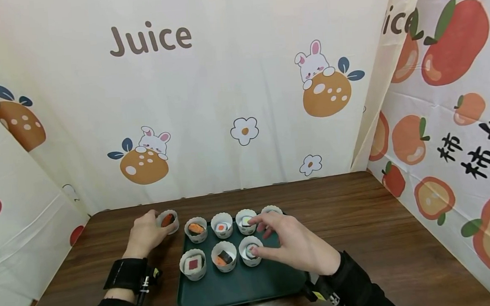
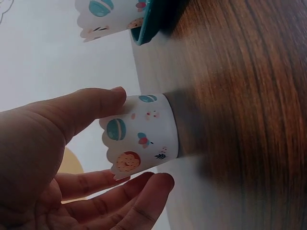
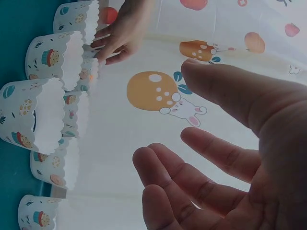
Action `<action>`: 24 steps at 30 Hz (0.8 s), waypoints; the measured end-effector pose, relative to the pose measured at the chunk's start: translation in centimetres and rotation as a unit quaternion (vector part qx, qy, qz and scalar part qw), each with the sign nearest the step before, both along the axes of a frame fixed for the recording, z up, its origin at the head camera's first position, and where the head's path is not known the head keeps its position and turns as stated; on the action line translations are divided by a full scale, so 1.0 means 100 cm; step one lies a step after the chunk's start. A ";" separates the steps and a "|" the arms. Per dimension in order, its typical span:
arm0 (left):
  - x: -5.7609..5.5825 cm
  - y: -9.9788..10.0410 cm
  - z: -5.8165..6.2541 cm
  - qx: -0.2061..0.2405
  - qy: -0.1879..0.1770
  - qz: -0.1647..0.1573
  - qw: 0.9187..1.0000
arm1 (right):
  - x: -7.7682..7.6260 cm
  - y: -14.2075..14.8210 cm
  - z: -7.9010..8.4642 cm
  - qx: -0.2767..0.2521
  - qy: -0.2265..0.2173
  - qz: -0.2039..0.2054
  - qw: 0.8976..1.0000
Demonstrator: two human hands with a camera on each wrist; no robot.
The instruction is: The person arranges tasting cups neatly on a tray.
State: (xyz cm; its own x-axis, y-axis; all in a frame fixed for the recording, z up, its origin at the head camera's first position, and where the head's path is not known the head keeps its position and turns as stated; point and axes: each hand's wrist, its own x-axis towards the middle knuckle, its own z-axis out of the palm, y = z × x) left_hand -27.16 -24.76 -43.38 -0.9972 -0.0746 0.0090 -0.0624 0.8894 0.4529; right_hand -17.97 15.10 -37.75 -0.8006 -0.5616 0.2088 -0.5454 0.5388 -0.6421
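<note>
My left hand [image 1: 144, 234] holds a white paper baking cup [image 2: 141, 136] between thumb and fingers, on the table left of the tray. A piece of toy sushi with an orange-red top [image 1: 167, 220] lies inside it. My right hand [image 1: 294, 243] hovers above the right half of the dark green tray [image 1: 236, 291], fingers spread and nothing held. Under it are a paper cup with a round sushi roll [image 1: 251, 251] and another cup with a roll [image 1: 246, 221]. In the right wrist view, a gap separates my right hand [image 3: 216, 158] from the cups.
More cups stand on the tray: one with a square sushi piece [image 1: 193, 264], one with orange and black sushi [image 1: 224, 257], one with orange-topped sushi [image 1: 196, 229], one with a roll [image 1: 222, 226]. A partly hidden cup [image 1: 271, 209] stands back right. Printed curtains [image 1: 240, 78] enclose the wooden table [image 1: 336, 203].
</note>
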 end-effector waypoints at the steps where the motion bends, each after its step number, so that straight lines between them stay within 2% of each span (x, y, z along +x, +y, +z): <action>1: 0.000 0.000 -0.001 0.001 0.000 0.000 1.000 | 0.000 0.000 0.000 -0.001 -0.001 0.000 1.000; 16: 0.001 -0.006 -0.008 0.021 0.010 0.010 1.000 | 0.000 0.000 0.002 0.005 0.010 -0.009 1.000; 24: -0.001 -0.006 -0.009 0.023 -0.003 0.000 1.000 | 0.000 0.000 0.002 0.007 0.009 -0.008 1.000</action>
